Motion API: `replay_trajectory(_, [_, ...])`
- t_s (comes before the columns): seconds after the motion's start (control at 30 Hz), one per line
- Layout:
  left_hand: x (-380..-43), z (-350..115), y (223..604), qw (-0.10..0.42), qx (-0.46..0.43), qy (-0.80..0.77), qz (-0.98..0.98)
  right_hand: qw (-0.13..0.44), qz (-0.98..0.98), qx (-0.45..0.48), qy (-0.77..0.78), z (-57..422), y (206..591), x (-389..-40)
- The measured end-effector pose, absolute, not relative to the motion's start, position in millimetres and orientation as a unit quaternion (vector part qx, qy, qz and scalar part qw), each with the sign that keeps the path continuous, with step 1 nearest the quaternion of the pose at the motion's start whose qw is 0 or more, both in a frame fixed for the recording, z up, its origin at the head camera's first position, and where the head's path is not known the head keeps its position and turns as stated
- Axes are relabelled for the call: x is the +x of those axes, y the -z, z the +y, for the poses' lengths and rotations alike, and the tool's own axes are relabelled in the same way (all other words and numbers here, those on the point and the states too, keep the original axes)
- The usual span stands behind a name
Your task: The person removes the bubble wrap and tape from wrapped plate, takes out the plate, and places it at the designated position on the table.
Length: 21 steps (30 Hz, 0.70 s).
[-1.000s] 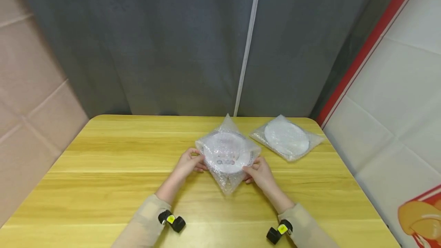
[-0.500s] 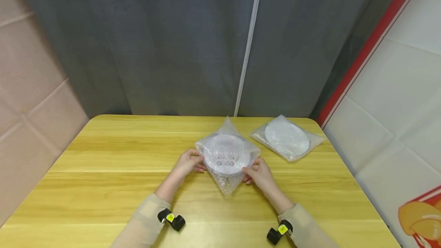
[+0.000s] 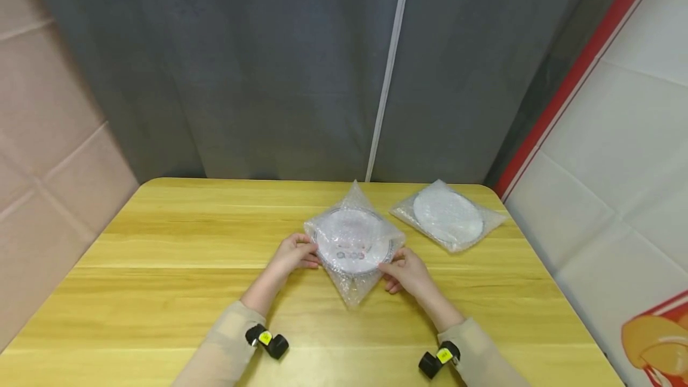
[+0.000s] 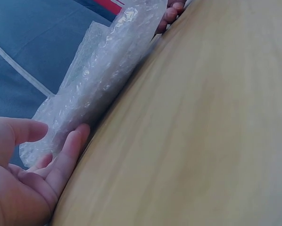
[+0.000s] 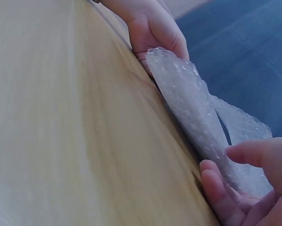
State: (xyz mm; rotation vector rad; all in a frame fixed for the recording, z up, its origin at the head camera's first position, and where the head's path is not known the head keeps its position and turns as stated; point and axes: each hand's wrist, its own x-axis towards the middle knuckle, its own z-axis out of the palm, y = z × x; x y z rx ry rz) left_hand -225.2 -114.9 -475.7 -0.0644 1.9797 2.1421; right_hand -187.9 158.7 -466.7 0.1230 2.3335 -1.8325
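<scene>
A round white plate in a bubble-wrap bag point(image 3: 352, 235) lies at the middle of the table, one corner pointing toward me. Small coloured prints show through the plastic near its front. At the left edge, my left hand point(image 3: 294, 254) holds the bag between thumb and fingers. My right hand point(image 3: 409, 272) pinches the right edge, its thumb on top and its fingers low beside the table. Seen from the right wrist, the thumb tip point(image 5: 240, 153) meets the wrap. In the left wrist view, the fingertips point(image 4: 83, 132) rest against the bag's underside edge.
A second bubble-wrapped white plate point(image 3: 448, 215) lies at the back right of the wooden table point(image 3: 188, 237). Behind the table hangs a dark grey curtain point(image 3: 269, 76). Pale panels stand on both sides. Each sleeve carries a black strapped camera.
The wrapped plate and both hands stay nearly in place. My right hand's lower fingers have shifted slightly toward me and to the right.
</scene>
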Motion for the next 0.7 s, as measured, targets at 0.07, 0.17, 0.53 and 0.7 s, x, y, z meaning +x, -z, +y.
replay_trajectory(0.07, [-226, -115, 476, 0.114, -0.022, -0.731, 0.672, 0.091, 0.790, 0.038, 0.605, 160, 465, -187])
replay_trajectory(0.17, [-226, -114, 476, 0.116, -0.025, -0.731, 0.672, 0.099, 0.800, 0.035, 0.591, 162, 463, -186])
replay_trajectory(0.53, [-225, -114, 476, 0.117, -0.026, -0.729, 0.674, 0.101, 0.854, 0.013, 0.511, 169, 453, -185])
replay_trajectory(0.7, [-225, -114, 477, 0.119, -0.028, -0.729, 0.673, 0.089, 0.869, 0.000, 0.486, 170, 444, -183])
